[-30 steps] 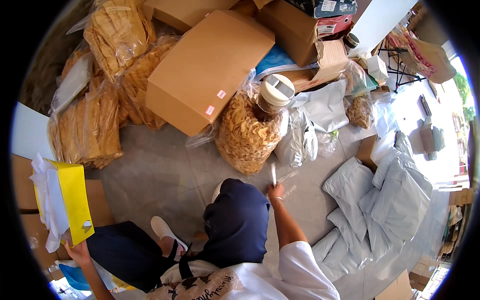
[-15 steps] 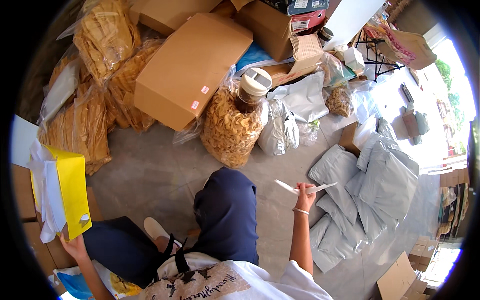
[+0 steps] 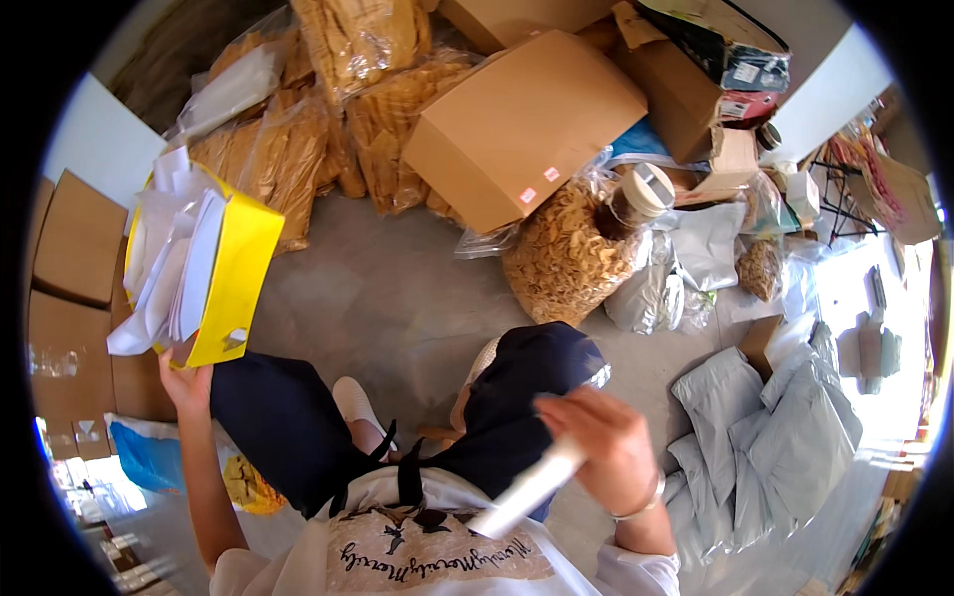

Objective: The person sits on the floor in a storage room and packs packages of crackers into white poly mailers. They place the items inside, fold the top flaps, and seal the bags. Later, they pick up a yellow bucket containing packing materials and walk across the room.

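Left hand (image 3: 186, 385) gripping the near lower edge of a yellow holder (image 3: 238, 273), which extends beyond it; right hand (image 3: 608, 447), blurred, closed on a white strip (image 3: 527, 492) projecting leftward.

The 2 arms come up from the lower edge, with the hands well apart. The left forearm (image 3: 211, 487) reaches away from the body, nearly upright in view, with a fairly straight left wrist (image 3: 195, 409). The left hand (image 3: 187, 385) points upward, closed in a grip, its fingertips partly hidden. The right forearm (image 3: 646, 534) is short in view, and the right hand (image 3: 611, 447) is drawn in close before the torso, lower than the other and slightly blurred. Its fingers bend leftward, closed in a grip, back of the hand uppermost.
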Available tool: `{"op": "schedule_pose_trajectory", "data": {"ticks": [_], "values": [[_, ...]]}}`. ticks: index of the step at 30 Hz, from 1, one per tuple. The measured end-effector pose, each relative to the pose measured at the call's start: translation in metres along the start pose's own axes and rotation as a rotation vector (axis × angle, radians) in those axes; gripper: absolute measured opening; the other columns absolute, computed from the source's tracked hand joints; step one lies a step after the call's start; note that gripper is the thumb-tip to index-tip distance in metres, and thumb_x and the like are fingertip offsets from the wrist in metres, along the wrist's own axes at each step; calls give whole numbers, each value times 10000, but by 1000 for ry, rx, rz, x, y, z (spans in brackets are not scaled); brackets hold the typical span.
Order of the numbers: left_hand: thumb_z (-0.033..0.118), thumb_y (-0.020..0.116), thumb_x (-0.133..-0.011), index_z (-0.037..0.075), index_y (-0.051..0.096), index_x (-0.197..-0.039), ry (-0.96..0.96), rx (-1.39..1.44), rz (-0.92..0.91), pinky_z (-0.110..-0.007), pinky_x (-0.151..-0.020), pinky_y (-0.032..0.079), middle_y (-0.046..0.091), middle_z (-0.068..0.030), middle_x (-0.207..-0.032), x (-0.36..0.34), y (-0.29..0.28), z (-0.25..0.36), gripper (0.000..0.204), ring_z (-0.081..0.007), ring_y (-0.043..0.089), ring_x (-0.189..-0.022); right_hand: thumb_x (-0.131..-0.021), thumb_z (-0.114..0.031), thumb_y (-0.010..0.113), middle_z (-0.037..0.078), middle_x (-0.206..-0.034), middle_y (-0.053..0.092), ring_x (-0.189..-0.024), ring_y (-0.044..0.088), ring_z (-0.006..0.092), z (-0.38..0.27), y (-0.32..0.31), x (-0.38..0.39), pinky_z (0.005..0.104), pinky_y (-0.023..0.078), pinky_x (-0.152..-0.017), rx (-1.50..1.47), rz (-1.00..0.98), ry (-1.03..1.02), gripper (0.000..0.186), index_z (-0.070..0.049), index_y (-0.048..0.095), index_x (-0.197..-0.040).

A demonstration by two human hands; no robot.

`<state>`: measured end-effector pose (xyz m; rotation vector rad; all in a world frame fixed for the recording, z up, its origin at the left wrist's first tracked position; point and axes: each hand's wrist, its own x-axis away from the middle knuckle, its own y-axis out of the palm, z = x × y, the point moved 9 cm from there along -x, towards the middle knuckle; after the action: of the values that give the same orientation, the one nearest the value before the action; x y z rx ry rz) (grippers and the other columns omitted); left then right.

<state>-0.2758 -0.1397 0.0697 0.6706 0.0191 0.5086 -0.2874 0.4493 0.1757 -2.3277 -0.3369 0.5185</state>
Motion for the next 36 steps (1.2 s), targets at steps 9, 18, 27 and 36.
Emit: {"op": "schedule_pose_trajectory", "data": {"ticks": [9, 18, 27, 36], "values": [[190, 507, -820, 49, 457, -1253, 8, 20, -27, -439, -1022, 361, 511, -105, -1261, 10, 28, -6, 458, -268, 477, -1182, -662, -97, 594, 41, -647, 490, -595, 554, 147, 6, 135, 1, 260, 426, -490, 782, -392, -186, 76, -72, 586, -590], [205, 511, -796, 19, 465, -1226, -24, -41, 98, -396, -979, 395, 542, -112, -1196, 5, 6, -4, 470, -261, 512, -1116, -720, 65, 554, 108, -702, 578, -609, 549, 204, 44, -13, -39, 280, 426, -581, -65, 218, 179, 114, 7, 593, -811], [187, 507, -786, 42, 462, -1248, -73, -77, 191, -409, -971, 396, 545, -111, -1202, -45, -5, -32, 486, -275, 510, -1127, -589, 77, 629, 96, -707, 554, -571, 574, 248, 23, 35, -73, 314, 442, -497, 272, -70, -119, 233, -23, 576, -792], [294, 383, -941, -23, 401, -1301, 1, -571, 242, -370, -854, 506, 531, -164, -1228, -70, -57, -56, 480, -281, 578, -1053, -699, -67, 669, 80, -694, 624, -462, 554, 187, 71, 95, -110, 284, 424, -370, 150, -305, -157, 237, -3, 493, -844]]}}
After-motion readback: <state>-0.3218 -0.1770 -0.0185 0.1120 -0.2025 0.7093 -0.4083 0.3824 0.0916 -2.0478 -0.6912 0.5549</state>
